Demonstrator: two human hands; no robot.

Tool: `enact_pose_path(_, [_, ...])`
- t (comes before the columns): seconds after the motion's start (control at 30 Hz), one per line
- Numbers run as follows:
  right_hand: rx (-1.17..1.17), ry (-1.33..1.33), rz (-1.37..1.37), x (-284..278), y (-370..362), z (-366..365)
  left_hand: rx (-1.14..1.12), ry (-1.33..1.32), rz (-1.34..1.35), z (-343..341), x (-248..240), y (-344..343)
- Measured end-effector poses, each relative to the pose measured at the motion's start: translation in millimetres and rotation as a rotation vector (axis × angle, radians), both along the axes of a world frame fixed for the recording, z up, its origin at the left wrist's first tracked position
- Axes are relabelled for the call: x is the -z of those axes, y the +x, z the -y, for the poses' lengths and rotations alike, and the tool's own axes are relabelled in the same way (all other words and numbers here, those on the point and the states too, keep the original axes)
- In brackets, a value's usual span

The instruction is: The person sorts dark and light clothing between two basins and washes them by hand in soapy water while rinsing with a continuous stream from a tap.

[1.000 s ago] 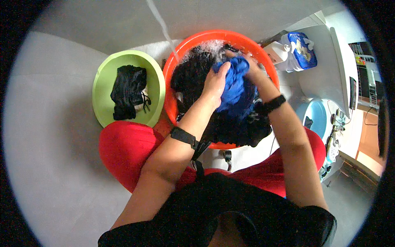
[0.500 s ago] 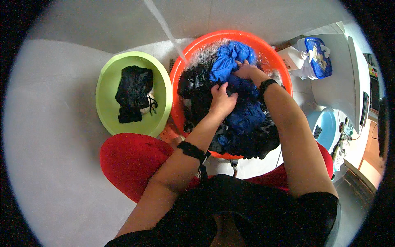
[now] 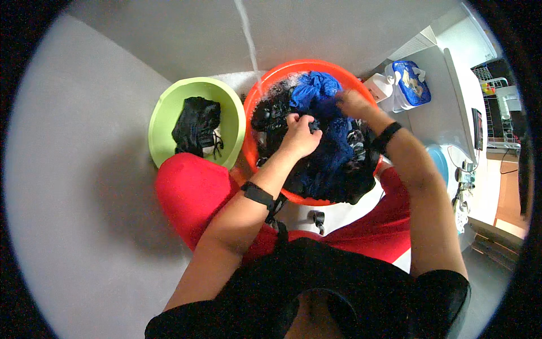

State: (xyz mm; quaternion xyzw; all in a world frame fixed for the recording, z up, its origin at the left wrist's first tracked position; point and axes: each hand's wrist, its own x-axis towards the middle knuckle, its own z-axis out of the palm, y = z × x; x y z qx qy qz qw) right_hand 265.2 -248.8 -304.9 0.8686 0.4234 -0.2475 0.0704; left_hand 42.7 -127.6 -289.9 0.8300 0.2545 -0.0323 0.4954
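Observation:
An orange-red basin (image 3: 276, 72) holds wet black and blue clothes in sudsy water. My left hand (image 3: 302, 139) is closed over the middle of the pile, with dark cloth (image 3: 313, 125) pinched at its fingertips. On the right side, my right hand (image 3: 355, 105) is smeared by motion, just beside a dark blue garment (image 3: 326, 105); its grip cannot be made out. A brighter blue garment (image 3: 314, 87) is bunched up at the far side. Black clothes (image 3: 344, 189) cover the near part and hang over the rim.
Water (image 3: 247, 28) streams down into the basin's far left side. A lime-green tub (image 3: 161, 116) with a black garment (image 3: 196, 121) stands at left. To the right are a white bottle (image 3: 379, 87), a blue-topped container (image 3: 412, 83) and a light-blue basin (image 3: 438, 161).
My right hand has drawn back to the right, away from the bright blue garment. My left hand has stayed over the pile, its fingers now more curled. The view has shifted somewhat.

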Motion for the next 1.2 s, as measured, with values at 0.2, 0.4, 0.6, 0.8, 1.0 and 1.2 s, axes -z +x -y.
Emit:
enact_pose_path(0.2, [0.135, 0.549, 0.348, -210.2, 25.7, -9.6, -0.144, 0.119, 0.264, -46.3, -39.1, -44.2])
enact_pose_path(0.4, [0.066, 1.043, 0.490, -274.8, 11.3, -6.8, -0.123, 0.161, 0.336, -42.9, -49.4, -70.0])
enact_pose_path(0.6, [-0.109, 0.441, 0.365, -141.7, -38.4, -10.4, 0.011, 0.108, 0.257, -47.4, -124.6, -96.3])
enact_pose_path(0.8, [-0.549, 0.058, 0.226, 18.8, -163.9, 28.1, 0.075, 0.623, 0.558, -87.3, -261.4, -110.0])
enact_pose_path(1.0, [-0.277, -0.009, 0.087, -35.0, -174.7, 20.6, -0.043, 1.101, 0.954, -125.5, -433.6, -88.8])
enact_pose_path(1.2, [-0.314, 0.030, 0.177, -19.0, -180.8, 40.0, -0.257, 1.348, 0.755, -133.6, -544.1, -23.5])
